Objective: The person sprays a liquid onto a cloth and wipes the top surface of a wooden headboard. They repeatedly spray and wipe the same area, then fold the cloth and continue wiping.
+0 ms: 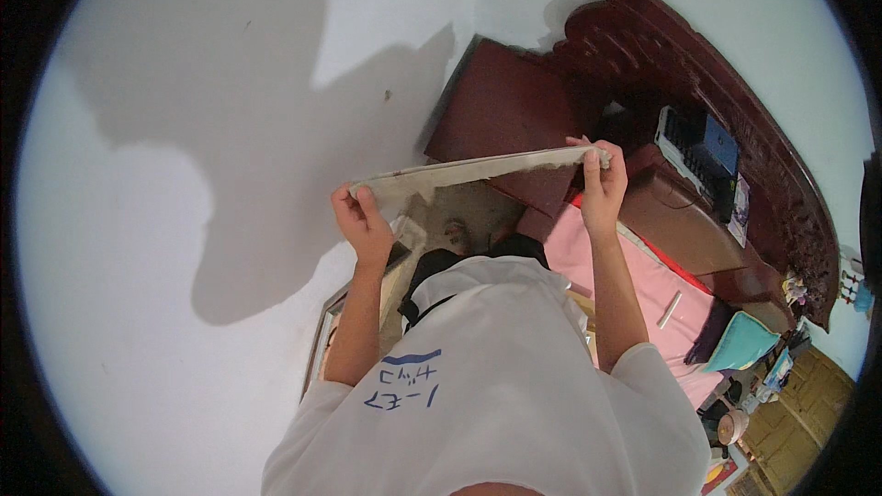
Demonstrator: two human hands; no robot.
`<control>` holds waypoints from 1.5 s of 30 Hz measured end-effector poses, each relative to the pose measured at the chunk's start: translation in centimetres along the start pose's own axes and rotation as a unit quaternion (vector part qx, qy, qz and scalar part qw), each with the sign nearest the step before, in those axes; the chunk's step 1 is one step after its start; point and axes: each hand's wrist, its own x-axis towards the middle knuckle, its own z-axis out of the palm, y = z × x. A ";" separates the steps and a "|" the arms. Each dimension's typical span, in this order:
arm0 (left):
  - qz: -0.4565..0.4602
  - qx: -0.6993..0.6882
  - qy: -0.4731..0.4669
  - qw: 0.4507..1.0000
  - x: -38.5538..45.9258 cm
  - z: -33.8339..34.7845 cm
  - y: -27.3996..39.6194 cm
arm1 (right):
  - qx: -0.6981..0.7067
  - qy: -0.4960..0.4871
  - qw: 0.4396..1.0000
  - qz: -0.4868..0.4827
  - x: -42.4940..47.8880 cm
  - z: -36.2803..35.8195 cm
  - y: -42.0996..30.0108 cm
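Note:
A pale, greyish-beige cloth (468, 169) is stretched between my two hands in front of my white shirt. My left hand (364, 220) pinches one end of it, at the left of the view, with the thumb on the near side. At the other end my right hand (603, 182) grips a bunched corner between thumb and fingers. The cloth is seen nearly edge-on as a narrow band, its right end a little higher in the picture. Whether it is folded cannot be told.
A white wall (262, 117) rises ahead and to the left. A dark red wooden cabinet (510, 103) stands beyond the cloth. At the right are a bed with pink bedding (661, 317), a carved headboard (744, 103), an opened laptop (696, 151) and a teal cushion (744, 344).

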 end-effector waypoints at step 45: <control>-0.243 -0.043 -0.152 0.957 1.7 0.6 -4.3 | -0.045 -0.177 0.966 0.182 2.3 -3.1 2.7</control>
